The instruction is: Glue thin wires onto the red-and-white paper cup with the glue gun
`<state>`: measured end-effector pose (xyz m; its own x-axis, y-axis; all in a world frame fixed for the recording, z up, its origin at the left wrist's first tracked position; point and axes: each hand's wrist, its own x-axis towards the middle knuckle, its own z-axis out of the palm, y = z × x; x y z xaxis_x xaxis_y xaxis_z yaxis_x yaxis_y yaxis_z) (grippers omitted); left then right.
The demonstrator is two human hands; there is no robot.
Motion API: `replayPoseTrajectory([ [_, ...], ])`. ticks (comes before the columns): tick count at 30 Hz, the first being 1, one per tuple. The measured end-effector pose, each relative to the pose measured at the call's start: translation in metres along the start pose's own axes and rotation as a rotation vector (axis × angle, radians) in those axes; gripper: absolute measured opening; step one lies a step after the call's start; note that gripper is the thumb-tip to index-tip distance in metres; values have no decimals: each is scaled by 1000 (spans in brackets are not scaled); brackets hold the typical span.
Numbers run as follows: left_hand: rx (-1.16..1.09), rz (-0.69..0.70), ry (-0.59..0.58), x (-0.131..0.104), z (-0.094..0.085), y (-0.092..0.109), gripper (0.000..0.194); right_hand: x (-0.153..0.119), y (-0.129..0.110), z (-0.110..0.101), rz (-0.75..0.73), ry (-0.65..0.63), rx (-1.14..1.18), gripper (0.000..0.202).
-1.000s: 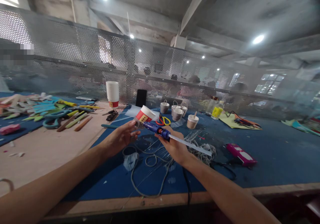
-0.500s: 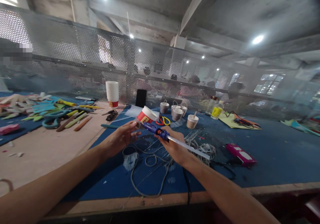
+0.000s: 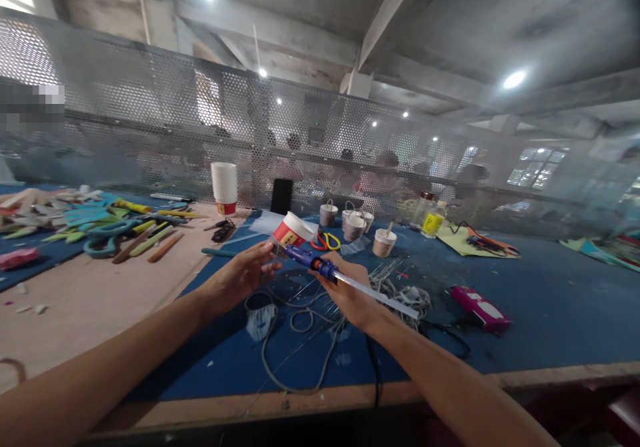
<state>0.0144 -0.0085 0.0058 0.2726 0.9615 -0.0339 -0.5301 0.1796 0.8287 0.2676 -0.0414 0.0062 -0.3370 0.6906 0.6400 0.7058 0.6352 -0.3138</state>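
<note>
A red and white paper cup (image 3: 292, 230) is tilted in my left hand (image 3: 245, 270), whose fingertips pinch it near its base. My right hand (image 3: 350, 290) is wrapped round a blue glue gun (image 3: 313, 260) with a long clear glue stick (image 3: 377, 295) out of its back end. The gun's front end is beside the lower part of the cup; its tip is hard to make out. Grey cord (image 3: 324, 360) lies in loops on the blue mat (image 3: 225, 360) beneath my hands.
Cord-wrapped cups (image 3: 355, 227) stand behind my right hand, near scissors (image 3: 327, 241). A cup stack (image 3: 225, 187) is at back left. Blue-handled scissors (image 3: 103, 237) and clay tools lie left. A magenta device (image 3: 480, 309) and a bottle (image 3: 433, 220) are right.
</note>
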Motion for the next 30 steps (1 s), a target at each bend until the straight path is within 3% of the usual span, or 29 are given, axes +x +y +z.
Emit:
replayPoseTrajectory([
  [30, 14, -3, 2, -1, 2, 1, 21, 1, -1, 1, 46, -16, -119, 16],
])
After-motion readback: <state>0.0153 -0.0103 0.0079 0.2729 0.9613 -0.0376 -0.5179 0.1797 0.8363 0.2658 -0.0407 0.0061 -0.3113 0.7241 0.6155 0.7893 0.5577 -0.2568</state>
